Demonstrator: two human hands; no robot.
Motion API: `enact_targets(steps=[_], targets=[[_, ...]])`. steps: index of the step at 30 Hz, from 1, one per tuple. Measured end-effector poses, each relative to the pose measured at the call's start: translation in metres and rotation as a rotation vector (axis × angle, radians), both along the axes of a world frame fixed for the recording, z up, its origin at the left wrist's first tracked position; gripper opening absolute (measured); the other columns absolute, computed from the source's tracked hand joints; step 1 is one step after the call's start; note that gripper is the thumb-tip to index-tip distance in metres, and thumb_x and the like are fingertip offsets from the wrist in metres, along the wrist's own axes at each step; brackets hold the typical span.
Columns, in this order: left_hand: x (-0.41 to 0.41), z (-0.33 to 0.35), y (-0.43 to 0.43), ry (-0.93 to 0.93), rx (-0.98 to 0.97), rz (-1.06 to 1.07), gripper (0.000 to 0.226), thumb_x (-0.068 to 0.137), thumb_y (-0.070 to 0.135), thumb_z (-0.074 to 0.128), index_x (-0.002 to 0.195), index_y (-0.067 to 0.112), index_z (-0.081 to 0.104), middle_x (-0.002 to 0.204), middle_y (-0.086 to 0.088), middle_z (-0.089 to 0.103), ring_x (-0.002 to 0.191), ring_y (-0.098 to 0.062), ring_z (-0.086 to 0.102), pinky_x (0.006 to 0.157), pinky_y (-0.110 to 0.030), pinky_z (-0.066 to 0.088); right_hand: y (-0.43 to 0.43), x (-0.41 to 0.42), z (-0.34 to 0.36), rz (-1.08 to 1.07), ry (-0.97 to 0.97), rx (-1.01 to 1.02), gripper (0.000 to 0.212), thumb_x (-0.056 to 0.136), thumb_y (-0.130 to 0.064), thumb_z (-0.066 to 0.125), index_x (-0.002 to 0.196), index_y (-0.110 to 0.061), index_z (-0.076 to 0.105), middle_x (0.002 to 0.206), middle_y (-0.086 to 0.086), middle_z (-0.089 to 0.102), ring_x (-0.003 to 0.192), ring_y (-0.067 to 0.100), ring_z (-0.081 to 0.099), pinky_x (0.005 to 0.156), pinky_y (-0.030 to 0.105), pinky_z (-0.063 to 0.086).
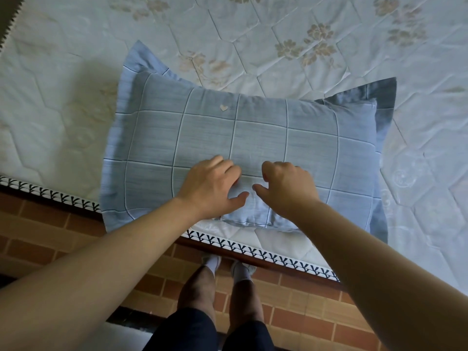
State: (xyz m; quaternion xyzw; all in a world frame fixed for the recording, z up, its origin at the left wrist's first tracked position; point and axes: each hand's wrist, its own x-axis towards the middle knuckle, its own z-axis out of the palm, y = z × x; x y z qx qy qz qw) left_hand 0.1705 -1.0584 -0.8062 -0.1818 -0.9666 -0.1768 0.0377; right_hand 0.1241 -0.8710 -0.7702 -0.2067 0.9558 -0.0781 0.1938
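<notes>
So, the left hand (212,184) and the right hand (287,184) both sat on top of the pillow (258,138), close together with the thumbs nearly meeting, near the middle of its near long side. Fingers of both were bent, tips down on the cloth and thumbs stuck out toward each other. I cannot tell whether either one pinched the fabric or only pressed on it. A small bulge of cloth sat between and just below the thumbs.

The pillow was blue with thin white check lines and a flat border all round. It lay flat on the mattress (76,102), its long axis running left to right, roughly along the mattress's near edge, right end slightly nearer the camera. A short side pointed each way. A small heart mark (223,107) sat on the far half, left of centre.

Edges: the near left corner hung past the patterned trim (50,195) out over the floor (38,234). Between the arms the flat border was not visible, and white mattress showed right below the pillow's body. The right border lay in shadow, fully on the mattress.

Room: quilted mattress spread wide beyond the far side and well off to the left and right. The brick-pattern floor ran along the near side, with the person's feet (228,266) just beside the bed edge.
</notes>
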Motion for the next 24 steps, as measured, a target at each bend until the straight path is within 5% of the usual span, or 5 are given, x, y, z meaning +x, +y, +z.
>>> enact_targets(steps=[15, 24], targets=[[-0.006, 0.016, -0.022, -0.056, -0.058, 0.053, 0.046, 0.073, 0.055, 0.076, 0.090, 0.014, 0.062, 0.095, -0.001, 0.059, 0.089, -0.026, 0.055, 0.078, -0.040, 0.042, 0.001, 0.003, 0.010, -0.219, -0.037, -0.012, 0.031, 0.087, -0.043, 0.068, 0.095, -0.014, 0.058, 0.091, 0.003, 0.063, 0.076, 0.027, 0.056, 0.063, 0.033, 0.044], [0.003, 0.046, -0.033, -0.254, -0.004, 0.137, 0.049, 0.077, 0.044, 0.079, 0.113, 0.014, 0.066, 0.115, -0.001, 0.062, 0.108, -0.025, 0.059, 0.093, -0.043, 0.044, -0.010, 0.013, 0.039, -0.671, -0.231, -0.188, 0.037, 0.083, -0.045, 0.074, 0.097, -0.016, 0.056, 0.098, 0.002, 0.061, 0.087, 0.025, 0.060, 0.068, 0.032, 0.045]])
